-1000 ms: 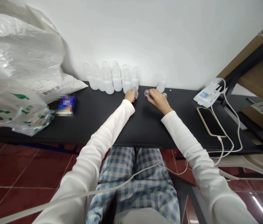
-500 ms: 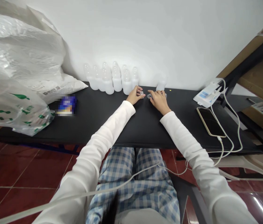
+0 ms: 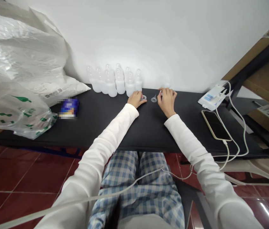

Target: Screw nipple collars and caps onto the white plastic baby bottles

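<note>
- On the bench (image 3: pixel 124 130) lies a clear disc (image 3: pixel 153 100) with a short stem.
- Just left of the disc, the left hand (image 3: pixel 135 99), half-curled, pinches a clear ring (image 3: pixel 144 97).
- Just right of the disc, the right hand (image 3: pixel 167 101) is loosely curled; I cannot tell what it holds.
- Behind and left of the disc stand bottles (image 3: pixel 112 90).

At least eight white bottles (image 3: pixel 112 90) stand in one overlapping cluster, with one lone bottle (image 3: pixel 166 85) apart from them, mostly hidden. At least two clear plastic pieces (image 3: pixel 153 100) show. One left hand (image 3: pixel 135 99) and one right hand (image 3: pixel 167 102) are there, plus two plastic bags (image 3: pixel 29 41), one blue packet (image 3: pixel 69 106), one phone (image 3: pixel 215 125) and one black table (image 3: pixel 101 127).
</note>
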Available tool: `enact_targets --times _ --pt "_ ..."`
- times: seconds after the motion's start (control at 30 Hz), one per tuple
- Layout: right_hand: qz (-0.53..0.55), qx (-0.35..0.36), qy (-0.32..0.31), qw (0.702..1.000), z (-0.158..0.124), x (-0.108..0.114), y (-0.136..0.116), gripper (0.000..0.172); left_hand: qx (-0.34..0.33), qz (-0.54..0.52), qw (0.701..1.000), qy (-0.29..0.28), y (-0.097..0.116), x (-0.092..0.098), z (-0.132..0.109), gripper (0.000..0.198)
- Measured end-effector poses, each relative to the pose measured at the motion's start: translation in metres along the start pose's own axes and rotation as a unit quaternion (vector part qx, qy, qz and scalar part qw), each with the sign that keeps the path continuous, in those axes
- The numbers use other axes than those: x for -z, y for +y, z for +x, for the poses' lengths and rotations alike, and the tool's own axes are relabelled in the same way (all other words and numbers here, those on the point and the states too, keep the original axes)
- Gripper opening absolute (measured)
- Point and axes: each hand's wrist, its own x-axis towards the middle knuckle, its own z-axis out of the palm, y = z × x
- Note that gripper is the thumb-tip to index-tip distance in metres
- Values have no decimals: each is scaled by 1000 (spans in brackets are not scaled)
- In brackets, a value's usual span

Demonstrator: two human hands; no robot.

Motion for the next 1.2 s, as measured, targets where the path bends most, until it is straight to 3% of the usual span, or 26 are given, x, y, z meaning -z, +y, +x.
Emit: enact_targets --times 0.13,0.27,0.37,0.43,0.5,0.57,0.7,0.83,0.93,1.03,1.13,1.2 --pt "-5 -53 30 998 -1 -2 2 32 -23 -1 999 46 7 1 -1 31" --pt "-26 -114 -16 993 0 -3 2 27 -19 -36 985 168 15 9 -3 19" --pt "-37 -119 -56 991 0 -3 1 29 47 -18 962 267 13 13 -2 41" --pt "-36 -112 -59 991 0 -5 2 29 106 -5 949 296 7 13 0 59" --pt "-32 -110 -44 992 0 -5 2 29 160 2 945 284 0 12 4 68" --pt "-28 -113 -25 993 0 -5 1 29 195 13 949 247 -5 10 6 66" --pt "-6 -96 0 995 0 2 -2 30 187 27 957 219 -9 8 9 58" --pt "56 -26 23 998 -1 8 -8 39 75 54 972 214 -10 4 6 60" --pt "92 31 22 995 -4 9 -12 46 -41 97 978 178 -9 0 2 51" --pt "114 71 14 991 -6 8 -14 47 -112 130 975 142 -4 -4 -2 44" --pt "129 69 23 989 -7 5 -15 47 -140 143 971 133 -2 -5 -4 42" --pt "153 33 40 987 -7 4 -15 46 -165 146 967 128 -4 -4 -3 42"
